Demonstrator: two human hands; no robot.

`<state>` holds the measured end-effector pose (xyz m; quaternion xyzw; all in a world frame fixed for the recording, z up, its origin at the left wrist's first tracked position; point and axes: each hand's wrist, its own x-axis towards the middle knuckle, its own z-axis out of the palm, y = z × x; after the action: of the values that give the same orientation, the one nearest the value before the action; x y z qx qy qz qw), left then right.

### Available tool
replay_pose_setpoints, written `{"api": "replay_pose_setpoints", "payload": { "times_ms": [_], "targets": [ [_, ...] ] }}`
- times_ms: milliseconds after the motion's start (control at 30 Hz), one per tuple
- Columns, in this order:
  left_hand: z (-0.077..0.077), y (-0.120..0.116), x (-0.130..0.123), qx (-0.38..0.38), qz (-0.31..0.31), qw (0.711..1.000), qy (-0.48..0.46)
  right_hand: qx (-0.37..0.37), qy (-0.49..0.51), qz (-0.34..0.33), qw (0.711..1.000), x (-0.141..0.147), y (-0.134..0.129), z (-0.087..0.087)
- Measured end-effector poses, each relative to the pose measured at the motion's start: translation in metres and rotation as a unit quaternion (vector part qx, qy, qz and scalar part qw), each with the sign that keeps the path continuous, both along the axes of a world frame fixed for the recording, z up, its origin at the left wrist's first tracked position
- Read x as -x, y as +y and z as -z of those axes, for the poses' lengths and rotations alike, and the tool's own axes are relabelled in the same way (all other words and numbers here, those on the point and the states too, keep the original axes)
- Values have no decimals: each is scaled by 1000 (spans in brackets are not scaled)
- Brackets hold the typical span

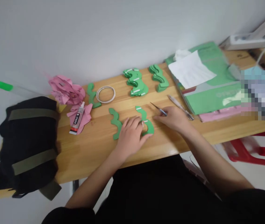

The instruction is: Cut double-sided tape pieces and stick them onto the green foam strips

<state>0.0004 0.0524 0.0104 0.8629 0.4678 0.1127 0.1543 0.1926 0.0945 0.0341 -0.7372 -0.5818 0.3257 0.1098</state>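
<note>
The white-marked green strip [149, 127] lies on the tabletop [83, 161] under the left hand [132, 132], fingers spread loosely over it, thumb by its lower end. The right hand [173, 117] has a slim pointed tool [162, 111] pinched — grip closed. The strip looks light and bendy, best held by its broad lower curve — there's room toward the front edge; green stacks [135, 82] sit behind.

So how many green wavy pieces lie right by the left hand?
2: a left piece beside that hand, a right piece partly under it. More could be hidden beneath.
</note>
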Motion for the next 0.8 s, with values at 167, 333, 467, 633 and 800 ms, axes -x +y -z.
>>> {"api": "replay_pose_setpoints", "payload": {
  "times_ms": [167,333,467,633,800],
  "targets": [
    [0,5,3,2,-76,988,-132,-23,118,31,992,-8,-32,0],
    [5,-16,6,5,-67,995,-69,-33,189,6,981,3,-53,19],
    [11,-26,4,-20,-72,995,-67,-66,229,2,971,16,-54,26],
    [-1,-27,0,-69,-71,991,-86,-125,262,3,957,18,-57,11],
    [-36,12,1,-133,-28,988,-78,-150,354,71,920,12,-29,-10]
  ]
}}
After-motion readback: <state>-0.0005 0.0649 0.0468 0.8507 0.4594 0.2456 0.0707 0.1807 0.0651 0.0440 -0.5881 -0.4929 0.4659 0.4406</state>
